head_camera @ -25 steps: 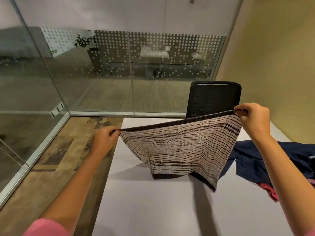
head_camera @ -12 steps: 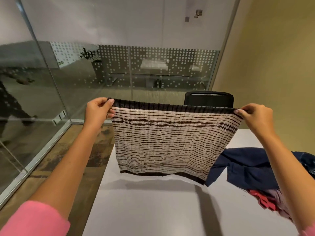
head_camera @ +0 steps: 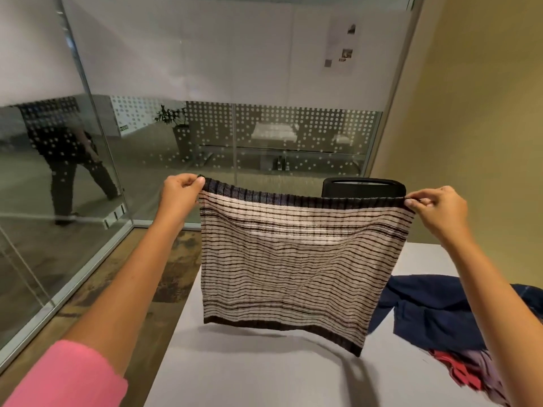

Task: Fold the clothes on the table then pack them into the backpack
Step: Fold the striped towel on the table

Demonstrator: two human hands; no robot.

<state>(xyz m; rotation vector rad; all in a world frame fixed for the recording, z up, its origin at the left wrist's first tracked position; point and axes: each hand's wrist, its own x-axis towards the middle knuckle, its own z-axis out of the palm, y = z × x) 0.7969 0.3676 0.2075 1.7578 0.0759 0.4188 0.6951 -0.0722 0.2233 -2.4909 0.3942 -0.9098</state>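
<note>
A white knit garment with thin dark stripes (head_camera: 293, 268) hangs flat in the air above the grey table (head_camera: 258, 374). My left hand (head_camera: 180, 193) pinches its top left corner and my right hand (head_camera: 437, 210) pinches its top right corner, stretching the dark top band level between them. The lower hem hangs just above the tabletop. A dark blue garment (head_camera: 435, 309) lies crumpled on the table to the right, with red and lilac clothes (head_camera: 470, 374) beside it at the right edge. No backpack is in view.
A black chair back (head_camera: 364, 188) stands behind the far table edge, partly hidden by the striped garment. Glass walls run along the left and the back, a yellow wall on the right. A person's legs (head_camera: 73, 177) show beyond the left glass.
Both hands have raised the striped garment off the table and pulled it taut; it was sagging and bunched, now it hangs flat. The view has tilted up.
</note>
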